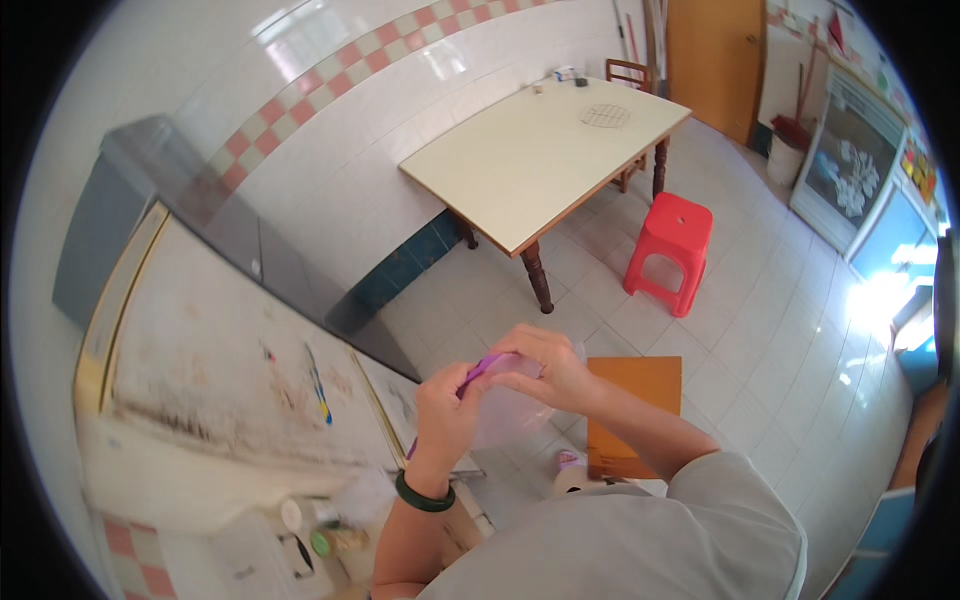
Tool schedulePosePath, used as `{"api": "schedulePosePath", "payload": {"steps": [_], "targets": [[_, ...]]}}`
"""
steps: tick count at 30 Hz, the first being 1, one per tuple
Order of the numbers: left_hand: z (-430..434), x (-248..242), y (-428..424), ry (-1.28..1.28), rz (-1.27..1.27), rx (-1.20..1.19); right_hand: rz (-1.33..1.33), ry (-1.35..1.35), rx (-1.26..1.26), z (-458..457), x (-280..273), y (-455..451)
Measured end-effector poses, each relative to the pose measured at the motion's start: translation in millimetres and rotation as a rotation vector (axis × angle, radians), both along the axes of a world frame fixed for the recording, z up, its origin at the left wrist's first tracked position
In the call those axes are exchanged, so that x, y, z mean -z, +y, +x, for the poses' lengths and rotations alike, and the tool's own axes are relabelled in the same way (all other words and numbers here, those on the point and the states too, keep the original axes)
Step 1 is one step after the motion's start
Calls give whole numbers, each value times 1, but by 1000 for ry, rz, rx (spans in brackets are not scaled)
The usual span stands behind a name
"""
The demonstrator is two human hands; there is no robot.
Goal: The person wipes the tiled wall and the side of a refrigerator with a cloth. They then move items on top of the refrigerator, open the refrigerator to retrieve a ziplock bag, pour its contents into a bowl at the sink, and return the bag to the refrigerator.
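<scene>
Both hands are raised in front of me, gripping a translucent pinkish plastic bag (514, 414) by its top. A purple strip (487, 365), perhaps a drawstring, runs along the bag's edge between the fingers. My left hand (444, 405) pinches the strip with thumb and fingers; a dark green bangle (424, 495) circles that wrist. Beside it, my right hand (551, 373) bends its fingers over the bag's rim, thumb beneath. The bag's body hangs below and partly behind the hands. Part of the purple strip shows again below the left hand.
A cream-topped table (540, 165) stands ahead against the tiled wall, with a wire rack (604, 115) on it. Right of it is a red plastic stool (671, 247). A brown wooden panel (637, 382) lies beneath my right forearm. Lower left are jars (337, 540) near a stained cabinet (225, 337).
</scene>
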State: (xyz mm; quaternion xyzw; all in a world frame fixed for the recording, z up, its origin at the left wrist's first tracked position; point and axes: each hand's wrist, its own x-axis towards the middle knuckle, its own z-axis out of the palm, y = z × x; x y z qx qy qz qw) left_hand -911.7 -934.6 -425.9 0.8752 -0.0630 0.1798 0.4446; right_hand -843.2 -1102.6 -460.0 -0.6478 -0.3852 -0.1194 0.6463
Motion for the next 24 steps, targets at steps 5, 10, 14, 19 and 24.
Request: {"api": "schedulePosePath", "payload": {"steps": [5, 10, 14, 19, 24], "targets": [[69, 11, 2, -9, 212, 204, -74, -77, 76, 52, 8, -19], [121, 10, -17, 91, 113, 387, -172, -107, 247, 76, 11, -38], [159, 21, -35, -11, 63, 497, -287, -187, 381, 91, 8, -51], [210, 42, -32, -174, 113, 652, -557, -284, 527, 115, 0, -58], [257, 54, -2, -58, -89, 796, -822, -307, 509, 149, -10, -35]]}}
